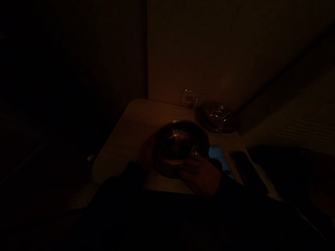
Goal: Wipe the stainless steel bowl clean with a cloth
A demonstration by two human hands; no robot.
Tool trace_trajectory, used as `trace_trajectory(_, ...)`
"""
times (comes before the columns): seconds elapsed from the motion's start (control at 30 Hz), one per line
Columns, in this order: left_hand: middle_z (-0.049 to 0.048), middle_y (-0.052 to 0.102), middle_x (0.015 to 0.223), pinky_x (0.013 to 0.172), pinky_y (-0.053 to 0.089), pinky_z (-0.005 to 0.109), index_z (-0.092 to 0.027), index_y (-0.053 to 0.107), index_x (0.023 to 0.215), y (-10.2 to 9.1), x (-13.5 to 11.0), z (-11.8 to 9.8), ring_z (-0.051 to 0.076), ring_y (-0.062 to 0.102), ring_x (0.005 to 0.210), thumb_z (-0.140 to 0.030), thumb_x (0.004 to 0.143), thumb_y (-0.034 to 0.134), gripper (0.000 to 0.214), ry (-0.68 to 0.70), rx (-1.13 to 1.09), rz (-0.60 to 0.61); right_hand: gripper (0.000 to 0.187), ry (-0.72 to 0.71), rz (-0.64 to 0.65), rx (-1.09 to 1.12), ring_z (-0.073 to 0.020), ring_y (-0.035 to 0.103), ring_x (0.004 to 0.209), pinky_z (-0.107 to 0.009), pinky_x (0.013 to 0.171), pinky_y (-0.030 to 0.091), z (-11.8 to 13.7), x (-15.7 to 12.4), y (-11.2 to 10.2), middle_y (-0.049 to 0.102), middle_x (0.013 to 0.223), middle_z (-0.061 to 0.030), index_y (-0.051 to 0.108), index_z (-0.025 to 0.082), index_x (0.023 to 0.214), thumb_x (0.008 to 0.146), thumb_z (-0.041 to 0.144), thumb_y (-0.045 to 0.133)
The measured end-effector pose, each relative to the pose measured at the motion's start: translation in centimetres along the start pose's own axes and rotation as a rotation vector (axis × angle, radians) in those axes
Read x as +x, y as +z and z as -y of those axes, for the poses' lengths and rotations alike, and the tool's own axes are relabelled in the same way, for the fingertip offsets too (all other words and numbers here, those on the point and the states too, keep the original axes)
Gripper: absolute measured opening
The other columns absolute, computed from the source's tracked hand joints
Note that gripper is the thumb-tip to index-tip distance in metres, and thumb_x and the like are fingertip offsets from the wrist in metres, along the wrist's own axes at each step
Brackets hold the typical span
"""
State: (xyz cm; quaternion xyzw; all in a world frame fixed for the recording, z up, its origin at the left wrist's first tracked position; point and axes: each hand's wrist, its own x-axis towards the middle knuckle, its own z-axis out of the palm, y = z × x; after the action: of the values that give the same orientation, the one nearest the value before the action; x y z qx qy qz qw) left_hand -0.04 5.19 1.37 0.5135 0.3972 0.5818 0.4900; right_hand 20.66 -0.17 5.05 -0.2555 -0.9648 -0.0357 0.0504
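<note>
A shiny round metal bowl (176, 143) is at the near middle of a wooden table; several rims show along its lower edge, so it may be a stack. My left hand (147, 150) grips its left side, the fingers mostly lost in the dark. At the front right rim, my right hand (200, 175) has its fingers bent against the metal, closed on the edge. Just beyond the right hand lies a lit phone (219, 158), partly covered by the hand and bowl.
More round metal dishes (221, 118) are stacked at the back right corner of the wooden table (117, 146). A dark oblong object (250, 171) lies along the right edge. Behind, a wall socket (192, 97) sits low on the wall. The room is very dark.
</note>
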Motion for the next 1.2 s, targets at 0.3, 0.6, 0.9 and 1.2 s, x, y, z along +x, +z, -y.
trace_trajectory(0.3,0.0077,0.075,0.104,0.094,0.051,0.041,-0.019,0.073,0.105,-0.1,0.0,0.4,0.028,0.068,0.101,-0.069,0.085,0.042,0.062,-0.036,0.075,-0.082,0.014,0.038,-0.055,0.053,-0.0199,0.059,0.097,-0.036,0.082,0.043,1.0,0.9,1.0,0.069,0.111,-0.0076,0.062,0.018,0.101,0.088,0.022,0.058)
trace_trajectory(0.6,0.0021,0.072,0.118,0.100,0.049,0.038,-0.023,0.070,0.112,0.2,0.2,-0.9,0.028,0.064,0.112,-0.050,0.089,0.048,0.041,0.054,0.094,0.017,0.019,0.144,-0.197,-0.188,-0.0225,0.060,0.100,-0.039,0.088,0.042,-1.6,-3.0,-2.1,0.072,0.111,-0.0081,0.065,0.017,0.105,0.095,0.017,0.049)
trace_trajectory(0.9,0.0024,0.067,0.126,0.104,0.046,0.040,-0.026,0.068,0.118,-0.3,-0.1,0.0,0.031,0.059,0.119,-0.041,0.086,0.055,0.038,0.040,0.037,0.052,0.022,0.218,-0.179,-0.235,-0.0236,0.059,0.100,-0.041,0.089,0.041,-1.2,-3.2,-1.1,0.072,0.108,-0.0073,0.066,0.017,0.105,0.095,0.012,0.046)
trace_trajectory(1.2,0.0050,0.068,0.124,0.101,0.050,0.038,-0.024,0.064,0.126,-0.6,-0.5,0.5,0.028,0.062,0.116,-0.046,0.089,0.052,0.045,0.134,0.079,0.074,0.022,0.272,-0.161,-0.179,-0.0241,0.062,0.098,-0.040,0.086,0.046,-0.3,-2.2,0.8,0.072,0.107,-0.0101,0.066,0.015,0.106,0.090,0.009,0.052)
